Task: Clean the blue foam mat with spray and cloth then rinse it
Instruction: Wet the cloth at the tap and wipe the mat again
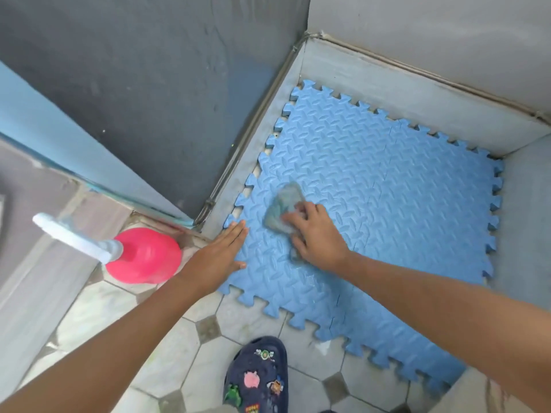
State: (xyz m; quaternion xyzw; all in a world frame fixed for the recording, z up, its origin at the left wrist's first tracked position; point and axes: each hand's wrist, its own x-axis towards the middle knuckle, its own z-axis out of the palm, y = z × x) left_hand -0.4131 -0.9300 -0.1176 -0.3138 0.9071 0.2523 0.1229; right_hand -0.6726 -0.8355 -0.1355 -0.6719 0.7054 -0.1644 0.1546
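The blue foam mat [387, 210], made of interlocking textured tiles, lies on the floor in a corner. My right hand [317, 236] presses a grey-blue cloth [283, 208] onto the mat's left part, fingers curled over it. My left hand [222, 254] lies flat, fingers together, on the mat's left edge. A pink spray bottle [146, 254] with a white trigger head [74, 236] stands on the tiles left of the mat, untouched.
Grey walls [432, 96] and a dark wall [149, 84] box in the mat at the back and left. Pale octagonal floor tiles [167, 347] lie in front. A dark clog [258, 377] with charms is on my foot near the mat's front edge.
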